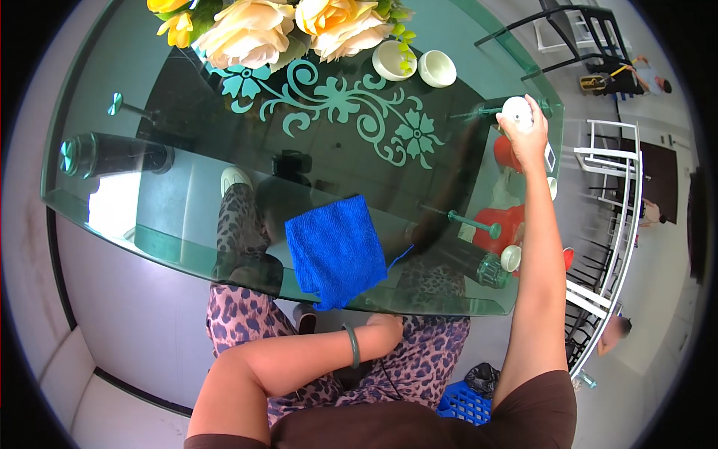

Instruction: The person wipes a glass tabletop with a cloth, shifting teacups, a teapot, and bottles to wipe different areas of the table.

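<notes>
Round white object [515, 111] in grip of right hand [530, 138], left hand [385, 333] apart, closure unclear.

Cloth [335, 251] lies on table [336, 168], flowers [250, 34] behind.

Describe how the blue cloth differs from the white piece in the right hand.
The blue cloth looks textured and four-sided; the white piece looks round. The cloth lies on the glass table, while the right hand holds the white piece. The cloth looks larger than the white piece.
</notes>
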{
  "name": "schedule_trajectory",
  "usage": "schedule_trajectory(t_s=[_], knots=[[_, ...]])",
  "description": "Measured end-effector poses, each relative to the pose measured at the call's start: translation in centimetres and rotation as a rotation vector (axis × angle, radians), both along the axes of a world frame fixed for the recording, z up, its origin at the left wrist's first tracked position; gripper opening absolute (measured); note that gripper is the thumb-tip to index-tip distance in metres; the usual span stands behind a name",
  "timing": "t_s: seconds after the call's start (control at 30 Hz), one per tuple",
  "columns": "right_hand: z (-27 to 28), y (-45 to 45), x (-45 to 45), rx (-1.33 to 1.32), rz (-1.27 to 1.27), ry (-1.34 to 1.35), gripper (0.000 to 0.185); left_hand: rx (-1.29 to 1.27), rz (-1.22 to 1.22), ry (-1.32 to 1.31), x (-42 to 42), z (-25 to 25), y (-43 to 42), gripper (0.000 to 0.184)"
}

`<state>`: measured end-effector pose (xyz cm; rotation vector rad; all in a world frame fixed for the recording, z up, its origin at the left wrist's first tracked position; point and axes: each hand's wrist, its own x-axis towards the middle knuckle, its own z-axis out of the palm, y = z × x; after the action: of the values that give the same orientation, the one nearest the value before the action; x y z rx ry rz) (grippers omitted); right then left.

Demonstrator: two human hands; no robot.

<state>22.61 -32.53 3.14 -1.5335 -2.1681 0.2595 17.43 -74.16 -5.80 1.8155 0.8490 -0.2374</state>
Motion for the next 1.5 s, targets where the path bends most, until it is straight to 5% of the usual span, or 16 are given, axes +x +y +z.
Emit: schedule_trajectory(t_s=[0.33,0.43,0.53,0.63,0.73,0.83,0.93,1.23,1.33,1.5], knots=[[0.0,0.5,0.7,-0.075,0.042,-0.09,0.088,-0.025,0.012,0.042,0.6,-0.2,-0.1,0.096],[4.2,-3.5,-3.7,0.034,-0.222,-0.833,0.092,-0.018,0.038,0.034,1.0,-0.6,-0.4,0.097],[6.3,-5.3,-6.9,0.25,0.118,-0.711,0.089,-0.023,0.037,0.039,1.0,-0.6,-0.4,0.098],[4.7,-3.9,-10.0,0.095,0.473,-0.272,0.089,-0.092,0.061,0.064,-0.6,1.2,0.9,0.098],[2.6,-3.7,-13.2,0.001,0.541,-0.241,0.084,-0.109,0.042,0.047,0.2,0.1,0.4,0.096],[2.4,-4.0,-15.1,-0.242,0.594,-0.157,0.081,-0.101,0.036,0.046,0.3,-0.1,0.0,0.094],[1.0,-3.0,-14.9,-0.116,0.575,-0.21,0.063,-0.141,-0.063,0.011,-2.3,2.7,1.8,0.048],[2.4,1.3,-8.0,-0.104,0.312,-0.277,0.055,-0.12,-0.05,0.042,-2.1,3.1,1.8,0.047],[2.5,2.2,-6.5,-0.105,0.235,-0.341,0.057,-0.062,0.019,0.061,0.0,0.7,0.3,0.1],[2.3,3.3,-5.9,-0.105,0.228,-0.4,0.06,-0.039,0.009,0.056,0.4,0.0,-0.2,0.101]])
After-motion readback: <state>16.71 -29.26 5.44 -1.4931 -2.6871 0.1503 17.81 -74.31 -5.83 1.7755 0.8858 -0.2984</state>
